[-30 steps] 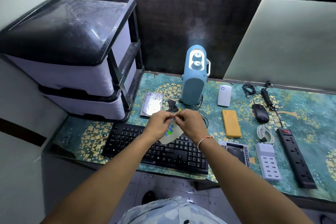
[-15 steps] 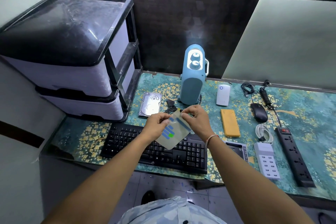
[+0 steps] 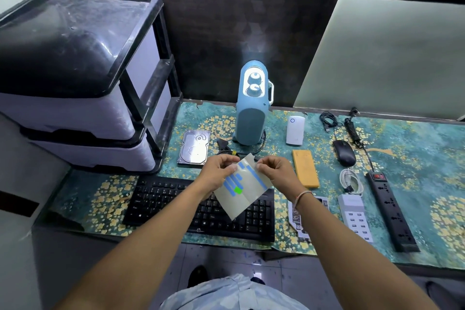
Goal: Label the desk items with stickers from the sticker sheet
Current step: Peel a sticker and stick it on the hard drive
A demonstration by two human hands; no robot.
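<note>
I hold a pale sticker sheet [image 3: 242, 190] with blue strips and one green sticker above the black keyboard [image 3: 176, 205]. My left hand [image 3: 217, 171] pinches the sheet's upper left edge. My right hand [image 3: 275, 170] pinches its top right corner with thumb and forefinger. On the desk lie a hard drive [image 3: 194, 148], a blue speaker-like device [image 3: 251, 108], a white adapter [image 3: 295, 130], a yellow power bank [image 3: 305, 168], a black mouse [image 3: 344, 153], a white coiled cable [image 3: 350, 181], a white USB hub [image 3: 355, 218] and a black power strip [image 3: 391, 211].
A black and white drawer unit [image 3: 83, 88] fills the left side of the desk. The desk has a teal floral mat [image 3: 415, 156]. A small card device [image 3: 298, 219] lies partly under my right wrist. Black cables [image 3: 329, 121] lie at the back right.
The sheet was bunched between both hands, then opened out flat and tilted toward me. My hands have drawn slightly apart along its top edge.
</note>
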